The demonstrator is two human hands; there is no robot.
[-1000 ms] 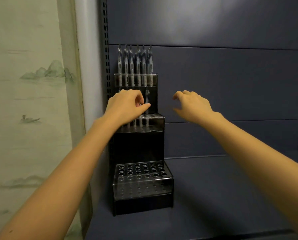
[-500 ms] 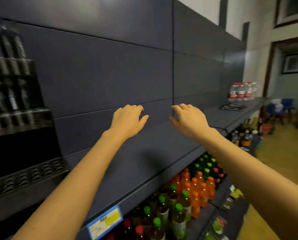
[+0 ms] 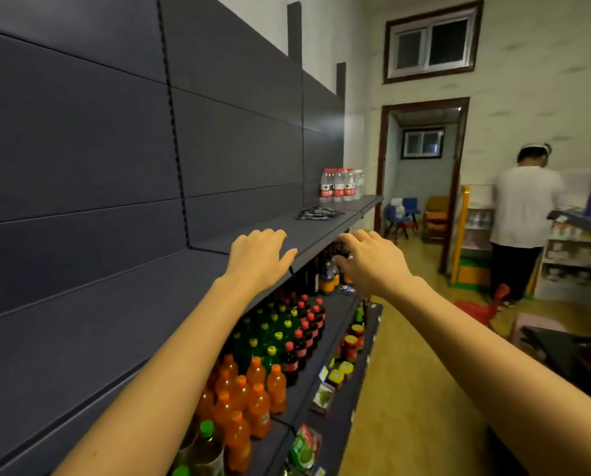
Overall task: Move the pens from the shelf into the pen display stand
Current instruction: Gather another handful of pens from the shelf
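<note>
The pens lie flat in a small dark heap on the shelf, well beyond the fingertips of both hands and roughly in line with the gap between them. They are loose, not boxed, so they are probably meant to be picked up a few at a time. The pen display stand is not in view, so its place relative to the fingers cannot be told.

The left hand reaches out over the shelf board, back upward, its fingers relaxed and slightly spread, grasping nothing; whether they touch the board cannot be told. The right hand is level with it, just off the shelf's front edge, fingers loosely curved and also empty. Both arms are stretched toward the heap, which suggests the step in hand is the reach for more pens. The empty palms fit that, as each is free to close on a pen once it gets there.

Farther from the fingertips than the pens, a cluster of water bottles stands upright on the same shelf, near the heap but apart from it; a careless sweep could knock them. Below the fingers, on lower shelves, stand rows of soft drink bottles. Well off to the right of the right fingers, a person in a white top stands facing away.
</note>
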